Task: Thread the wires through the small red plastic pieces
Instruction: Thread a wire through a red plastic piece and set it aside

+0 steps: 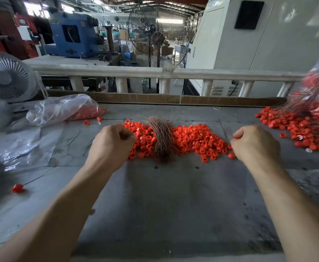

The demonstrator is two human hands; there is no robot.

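Workbench [164, 205] of grey, scuffed sheet carried everything, with a clear plastic bag [60, 108] at its far left and a second bag of threaded pieces [313, 103] spilling at the far right. Red plastic pieces [198, 142] lay heaped across the middle, and a bundle of copper wires [161, 138] lay on that heap, between both hands. The left hand [111, 144] rested at the heap's left edge, fingers curled under; whether they gripped anything could not be told. The right hand [255, 144] sat at the heap's right edge, its fingertips [235, 137] pinching one red piece [236, 138], with a thin wire just beside them.
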